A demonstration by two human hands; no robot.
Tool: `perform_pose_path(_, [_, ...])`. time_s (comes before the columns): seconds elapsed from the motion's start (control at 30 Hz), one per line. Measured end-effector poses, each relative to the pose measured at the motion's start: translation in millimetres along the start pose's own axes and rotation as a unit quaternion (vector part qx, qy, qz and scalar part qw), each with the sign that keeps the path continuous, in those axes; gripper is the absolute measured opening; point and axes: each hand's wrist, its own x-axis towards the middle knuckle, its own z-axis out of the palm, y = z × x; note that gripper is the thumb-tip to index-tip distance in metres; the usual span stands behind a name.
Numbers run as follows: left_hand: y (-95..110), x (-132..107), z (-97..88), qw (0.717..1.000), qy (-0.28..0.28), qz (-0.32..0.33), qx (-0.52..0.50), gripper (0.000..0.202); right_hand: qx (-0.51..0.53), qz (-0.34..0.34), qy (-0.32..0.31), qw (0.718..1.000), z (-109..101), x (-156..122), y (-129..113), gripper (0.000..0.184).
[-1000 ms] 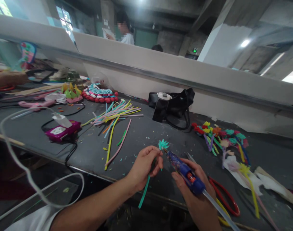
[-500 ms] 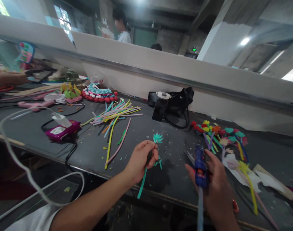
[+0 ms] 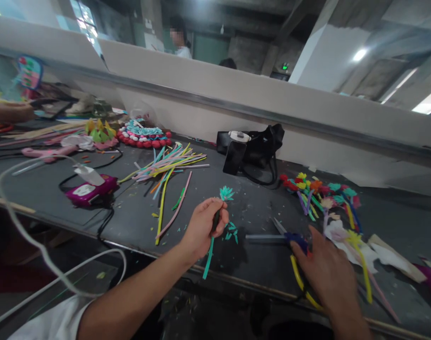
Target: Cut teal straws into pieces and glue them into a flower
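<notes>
My left hand (image 3: 208, 222) is closed on a teal flower (image 3: 226, 193), pinching it just under its fringed petals. Its thin teal stem (image 3: 208, 259) hangs below my fist, and something dark shows between my fingers. Low over the table at right, my right hand (image 3: 330, 271) has its thumb and fingers on a blue glue gun (image 3: 296, 240). A translucent glue stick (image 3: 265, 239) juts left from the gun. Scissor blades (image 3: 279, 225) lie just behind it; their handles are hidden. A curved yellow piece (image 3: 300, 278) shows below my right thumb. Teal clippings (image 3: 232, 232) lie beside my left hand.
Fuzzy stems (image 3: 173, 163) lie piled at centre left, near a purple power strip (image 3: 91, 191) with a white cable. A black bag (image 3: 261, 151) and a phone (image 3: 234, 157) stand at the back. Finished flowers (image 3: 317, 191) lie at right. Another person's hand (image 3: 10, 112) is far left.
My right hand has lowered the glue gun and turned it, so its glue stick now points left instead of toward me. My left hand keeps its hold on the flower.
</notes>
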Motion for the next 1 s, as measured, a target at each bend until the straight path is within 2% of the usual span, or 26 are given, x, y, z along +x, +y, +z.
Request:
perform_pose_path(0.07, [-2,-1,1.3,1.000,0.000,-0.003,0.003,0.014,0.074,-0.068,0.085,0.991,-6,-3,-26,0.048])
perform_pose_path(0.1, [-4,-2,1.9,1.000,-0.002,-0.005,0.005,0.014,0.129,-0.120,0.094,0.980,-8,-5,-40,0.041])
perform_pose_path(0.2, [-7,-3,3.1,1.000,-0.007,-0.014,0.005,0.014,0.204,-0.204,0.041,0.957,-11,-9,-80,0.021])
perform_pose_path(0.33, [-9,-4,3.3,1.000,-0.005,-0.018,0.007,0.014,0.148,-0.212,-0.022,0.966,-14,-13,-110,0.008])
perform_pose_path(0.43, [-10,-4,3.6,1.000,-0.012,-0.021,0.002,0.014,0.111,-0.222,-0.029,0.968,-13,-13,-118,0.009])
perform_pose_path(0.6, [-11,-6,4.6,0.999,-0.023,-0.034,0.000,0.015,0.118,-0.237,-0.023,0.964,-9,-15,-124,0.015])
perform_pose_path(0.7, [-11,-7,5.1,0.999,-0.026,-0.038,0.008,0.016,0.186,-0.218,-0.008,0.958,-13,-16,-123,0.010])
perform_pose_path(0.83, [-12,-9,7.1,0.997,-0.021,-0.056,0.038,0.016,0.343,-0.161,-0.003,0.926,-25,-18,-119,0.008])
perform_pose_path(1.0, [-18,-12,11.0,0.994,-0.014,-0.076,0.076,0.021,0.382,-0.140,-0.005,0.913,-34,-21,-120,0.009])
